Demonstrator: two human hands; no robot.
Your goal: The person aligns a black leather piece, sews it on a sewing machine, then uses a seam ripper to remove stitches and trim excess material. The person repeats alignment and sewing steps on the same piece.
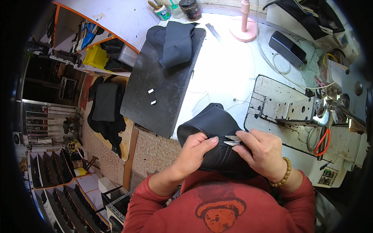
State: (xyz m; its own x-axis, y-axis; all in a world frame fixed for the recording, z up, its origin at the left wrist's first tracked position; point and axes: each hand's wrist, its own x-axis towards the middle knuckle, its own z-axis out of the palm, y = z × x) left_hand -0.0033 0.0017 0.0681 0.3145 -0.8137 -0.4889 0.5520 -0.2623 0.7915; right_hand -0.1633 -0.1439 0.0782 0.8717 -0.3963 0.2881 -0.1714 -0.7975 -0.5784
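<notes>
A black leather piece (216,119), curved and hollow like a boot shaft or a bag part, lies at the near edge of the white table, close to my body. My left hand (194,154) pinches its edge between thumb and fingers, near a stitched seam. In my right hand (263,152) is a pair of small metal thread snips (230,143). Their two pointed blades are spread apart and point left, right by the seam and close to my left thumb. The far side of the leather under my right hand is hidden.
To the right stands a sewing machine (285,110), with red-handled scissors (323,143) beside it. A black board (153,106) on the left carries cut dark pieces (177,46). Farther back are a pink stand (244,30), a metal blade (212,32), a black box (286,48) and a dark jar (190,9).
</notes>
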